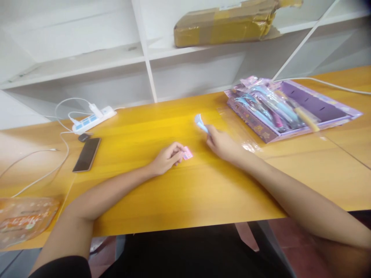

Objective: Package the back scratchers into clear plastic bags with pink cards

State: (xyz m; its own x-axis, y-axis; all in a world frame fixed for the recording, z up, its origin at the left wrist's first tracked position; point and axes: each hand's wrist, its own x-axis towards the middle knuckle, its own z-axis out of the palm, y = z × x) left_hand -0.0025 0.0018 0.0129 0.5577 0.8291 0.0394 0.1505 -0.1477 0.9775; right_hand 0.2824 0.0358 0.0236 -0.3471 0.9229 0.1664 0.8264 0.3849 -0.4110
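Note:
Near the middle of the table, my left hand (168, 158) has its fingers curled together at the edge of a small pink printed card (188, 153). To its right and a little farther off, my right hand (223, 143) is closed around one end of a light-blue object (199, 122). That object's free end looks fanned and points up and to the left; blur hides its exact kind. A purple patterned box (330, 122) stands beyond my right hand, with several plastic-wrapped pen-like items (272, 108) in its left part.
Clear plastic wrapping (251, 146) lies beside the box. On the left are a phone (87, 154), a white power strip (94, 120) with cables, and an orange printed bag (27, 220). A taped cardboard box (226, 27) rests on the white shelf (165, 52) behind the table.

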